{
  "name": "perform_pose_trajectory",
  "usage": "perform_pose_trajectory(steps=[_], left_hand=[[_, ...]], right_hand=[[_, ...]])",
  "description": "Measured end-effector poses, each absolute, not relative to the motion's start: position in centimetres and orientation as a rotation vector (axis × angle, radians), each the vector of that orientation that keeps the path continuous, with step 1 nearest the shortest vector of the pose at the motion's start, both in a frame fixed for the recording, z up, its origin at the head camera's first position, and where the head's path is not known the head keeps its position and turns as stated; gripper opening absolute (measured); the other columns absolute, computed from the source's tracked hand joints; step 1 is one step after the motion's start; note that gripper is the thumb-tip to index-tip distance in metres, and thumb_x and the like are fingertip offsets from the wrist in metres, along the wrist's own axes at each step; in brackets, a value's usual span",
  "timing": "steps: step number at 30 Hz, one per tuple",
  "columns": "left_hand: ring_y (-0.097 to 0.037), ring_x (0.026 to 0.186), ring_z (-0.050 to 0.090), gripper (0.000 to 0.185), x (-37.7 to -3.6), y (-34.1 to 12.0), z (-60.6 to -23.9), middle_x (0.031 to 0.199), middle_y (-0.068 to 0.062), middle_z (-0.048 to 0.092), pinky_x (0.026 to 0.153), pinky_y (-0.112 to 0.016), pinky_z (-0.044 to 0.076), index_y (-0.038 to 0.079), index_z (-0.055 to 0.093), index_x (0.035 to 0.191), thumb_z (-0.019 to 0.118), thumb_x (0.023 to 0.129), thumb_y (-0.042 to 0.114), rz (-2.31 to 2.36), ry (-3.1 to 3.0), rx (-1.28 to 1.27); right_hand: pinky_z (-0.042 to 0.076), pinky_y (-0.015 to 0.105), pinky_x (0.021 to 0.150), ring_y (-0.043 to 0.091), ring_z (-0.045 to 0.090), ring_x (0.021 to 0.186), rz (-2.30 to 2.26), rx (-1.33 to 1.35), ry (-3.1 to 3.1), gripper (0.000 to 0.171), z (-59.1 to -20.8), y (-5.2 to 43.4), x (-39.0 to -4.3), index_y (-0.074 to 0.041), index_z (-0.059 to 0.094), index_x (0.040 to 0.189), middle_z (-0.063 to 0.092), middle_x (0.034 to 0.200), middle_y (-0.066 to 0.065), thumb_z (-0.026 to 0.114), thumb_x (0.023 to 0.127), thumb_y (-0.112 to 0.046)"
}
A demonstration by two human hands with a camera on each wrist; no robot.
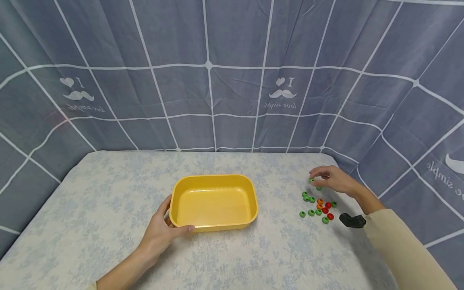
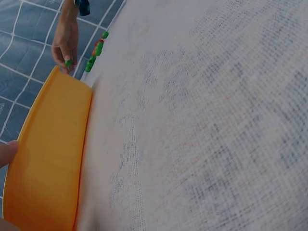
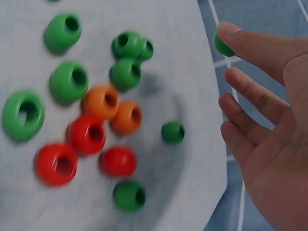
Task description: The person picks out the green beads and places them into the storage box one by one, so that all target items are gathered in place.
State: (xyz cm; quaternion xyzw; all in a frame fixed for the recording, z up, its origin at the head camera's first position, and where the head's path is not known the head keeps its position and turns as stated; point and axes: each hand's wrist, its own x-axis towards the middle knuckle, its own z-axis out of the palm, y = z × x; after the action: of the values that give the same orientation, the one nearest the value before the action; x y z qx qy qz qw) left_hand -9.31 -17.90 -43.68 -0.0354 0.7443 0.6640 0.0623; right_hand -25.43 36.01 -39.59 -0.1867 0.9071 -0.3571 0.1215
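A yellow plastic tub (image 1: 214,179) stands empty in the middle of the table. My left hand (image 1: 173,220) grips its near left corner, thumb along the front wall and fingers on the left side; the left wrist view shows the tub's wall (image 2: 48,159) close up. To the right lies a cluster of green, orange and red beads (image 1: 319,207). My right hand (image 1: 313,177) hovers just beyond the cluster and pinches a green bead (image 1: 311,180) at its fingertips. In the right wrist view that green bead (image 3: 222,45) sits at the index fingertip, above the loose beads (image 3: 103,120).
A pale floral cloth (image 1: 108,209) covers the table. A blue curtain with a white grid (image 1: 217,80) hangs behind and to the right, close to the table's right edge. A black wrist camera mount (image 1: 352,220) sits on my right forearm.
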Motion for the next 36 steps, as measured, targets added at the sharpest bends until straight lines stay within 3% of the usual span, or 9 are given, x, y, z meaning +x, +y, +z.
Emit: perform_pose_trajectory(steps=[9,18,27,33,36], left_hand=[[-0.039,0.140,0.047,0.121,-9.5,-18.2,-43.7,0.171,-0.013,0.010,0.097,-0.029,0.057,0.009,0.008,0.167,0.092,0.079,0.007,2.038,2.211,-0.080],[-0.039,0.135,0.052,0.121,-9.8,-18.5,-44.0,0.170,-0.011,0.013,0.097,-0.029,0.058,0.009,0.010,0.167,0.091,0.078,0.004,2.089,2.170,-0.017],[-0.039,0.136,0.051,0.118,-9.9,-18.4,-43.9,0.170,-0.010,0.013,0.098,-0.031,0.057,0.010,0.009,0.167,0.090,0.080,0.003,2.081,2.164,-0.029],[-0.038,0.135,0.051,0.121,-9.8,-18.5,-44.0,0.170,-0.010,0.013,0.098,-0.029,0.057,0.011,0.008,0.167,0.091,0.080,0.006,2.066,2.175,-0.047],[-0.038,0.135,0.051,0.122,-9.8,-18.5,-43.9,0.170,-0.011,0.013,0.099,-0.029,0.056,0.010,0.008,0.167,0.092,0.079,0.007,2.066,2.176,-0.045]], right_hand=[[0.039,0.064,0.113,0.047,0.046,0.135,-1.017,-0.701,2.502,0.028,-38.6,32.5,-26.6,0.005,0.072,0.118,0.055,0.140,0.030,0.073,0.099,-0.016],[0.038,0.062,0.115,0.040,0.054,0.129,-1.047,-0.808,2.430,0.025,-38.5,29.4,-27.9,0.005,0.072,0.115,0.059,0.135,0.027,0.074,0.098,-0.013],[0.041,0.058,0.115,0.039,0.054,0.129,-1.056,-0.835,2.379,0.019,-37.6,26.8,-28.4,0.000,0.074,0.113,0.060,0.135,0.027,0.074,0.097,-0.009],[0.050,0.045,0.110,0.032,0.058,0.126,-1.032,-0.813,2.340,0.020,-37.2,24.7,-28.5,-0.003,0.075,0.116,0.061,0.135,0.024,0.074,0.098,-0.012],[0.055,0.044,0.103,0.031,0.062,0.120,-1.044,-0.813,2.314,0.021,-37.1,23.7,-28.6,-0.003,0.074,0.118,0.064,0.129,0.022,0.074,0.098,-0.011]])
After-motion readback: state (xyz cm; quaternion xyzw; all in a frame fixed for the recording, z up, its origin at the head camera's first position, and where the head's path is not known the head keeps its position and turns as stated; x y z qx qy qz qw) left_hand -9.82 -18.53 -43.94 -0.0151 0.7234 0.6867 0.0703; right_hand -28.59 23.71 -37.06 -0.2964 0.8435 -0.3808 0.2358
